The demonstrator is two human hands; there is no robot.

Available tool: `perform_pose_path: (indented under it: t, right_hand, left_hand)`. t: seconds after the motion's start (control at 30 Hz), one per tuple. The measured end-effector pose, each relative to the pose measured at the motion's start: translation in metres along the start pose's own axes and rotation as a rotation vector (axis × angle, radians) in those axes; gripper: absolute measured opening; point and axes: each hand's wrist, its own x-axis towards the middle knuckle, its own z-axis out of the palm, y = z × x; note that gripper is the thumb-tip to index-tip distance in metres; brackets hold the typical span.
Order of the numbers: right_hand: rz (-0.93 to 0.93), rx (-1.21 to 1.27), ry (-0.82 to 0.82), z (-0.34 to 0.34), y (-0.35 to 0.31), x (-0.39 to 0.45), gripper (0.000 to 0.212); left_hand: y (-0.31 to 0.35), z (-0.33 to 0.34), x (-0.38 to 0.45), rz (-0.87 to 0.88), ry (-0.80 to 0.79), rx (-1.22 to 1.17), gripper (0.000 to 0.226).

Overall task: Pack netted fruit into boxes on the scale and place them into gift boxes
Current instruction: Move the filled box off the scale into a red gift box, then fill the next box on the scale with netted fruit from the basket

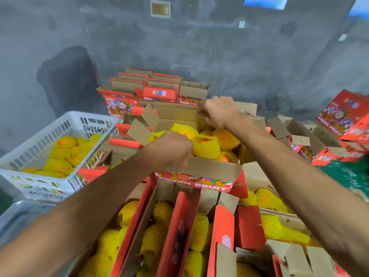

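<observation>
A red gift box (199, 183) marked FRESH FRUIT is held up in the middle, its brown flaps open and several fruits in yellow foam netting (207, 145) inside. My left hand (171, 149) grips the box's near flap at the left. My right hand (217, 111) pinches the far flap at the back. Below, more open red boxes (180, 234) hold netted fruit (162, 211). No scale shows.
A white plastic crate (58, 128) of netted fruit stands at the left. Empty red boxes (157, 92) are stacked against the grey wall behind. More red boxes (343, 114) lie at the right on a green floor (345, 174).
</observation>
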Motion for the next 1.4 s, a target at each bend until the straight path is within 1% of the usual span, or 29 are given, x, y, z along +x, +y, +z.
perform_pose_path:
  t: [0.13,0.3,0.43,0.5,0.7,0.83,1.07,1.2,1.4]
  right_hand:
    - [0.013,-0.031,0.068,-0.061,-0.022,-0.01,0.028]
    - [0.023,-0.037,0.146,-0.116,-0.064,-0.03,0.03]
    - [0.016,-0.027,0.19,-0.137,-0.11,-0.047,0.034]
    - [0.004,-0.01,0.199,-0.144,-0.136,-0.056,0.038]
    - [-0.063,0.02,0.249,-0.152,-0.226,-0.087,0.03]
    - [-0.113,0.073,0.22,-0.152,-0.294,-0.099,0.033]
    - [-0.173,0.17,0.191,-0.147,-0.409,-0.109,0.024]
    - [-0.175,0.22,0.152,-0.147,-0.464,-0.1,0.031]
    - [-0.171,0.231,0.132,-0.133,-0.531,-0.07,0.026]
  left_hand:
    - [-0.011,-0.045,-0.037,-0.037,0.005,-0.041,0.02]
    - [-0.031,-0.075,-0.102,-0.032,0.085,-0.007,0.025]
    - [-0.043,-0.073,-0.16,-0.021,0.16,0.004,0.027]
    - [-0.045,-0.07,-0.191,-0.032,0.159,0.013,0.028]
    - [-0.058,-0.038,-0.294,-0.104,0.102,-0.067,0.033]
    - [-0.071,-0.013,-0.368,-0.143,0.092,-0.104,0.03]
    - [-0.092,0.027,-0.475,-0.208,0.032,-0.105,0.031]
    - [-0.122,0.049,-0.52,-0.222,-0.019,-0.095,0.033]
    - [-0.17,0.087,-0.554,-0.248,-0.039,-0.125,0.032]
